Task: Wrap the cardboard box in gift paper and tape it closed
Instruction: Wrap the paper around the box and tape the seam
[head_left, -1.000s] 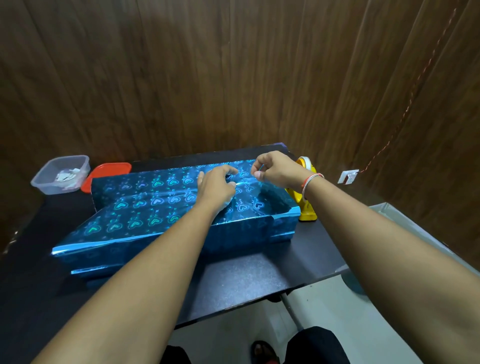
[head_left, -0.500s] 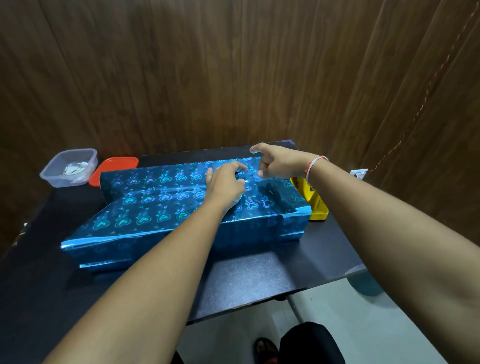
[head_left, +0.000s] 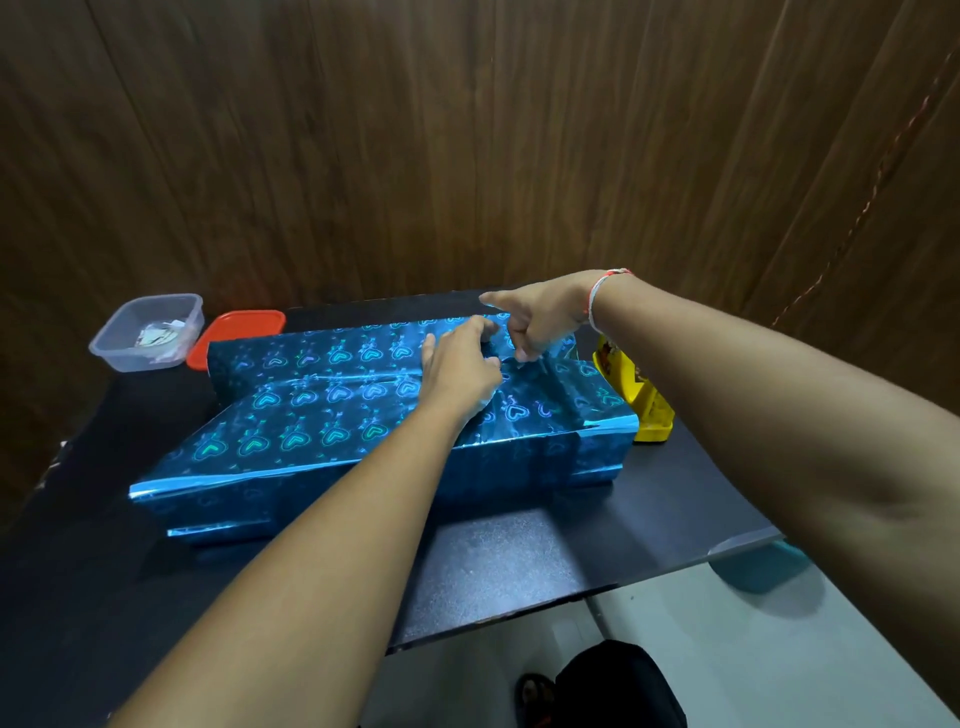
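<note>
The cardboard box (head_left: 363, 415), covered in blue heart-print gift paper (head_left: 311, 358), lies across the middle of the black table (head_left: 519, 561). The left hand (head_left: 460, 371) rests on the box top with fingers pressing the paper seam. The right hand (head_left: 540, 317) pinches the paper at the far right edge, index finger extended. A yellow tape dispenser (head_left: 636, 397) stands just right of the box; a clear tub (head_left: 148, 332) and red lid (head_left: 236, 327) sit at far left.

Blue gift paper (head_left: 311, 410) (heart pattern), yellow dispenser (head_left: 641, 402)
</note>
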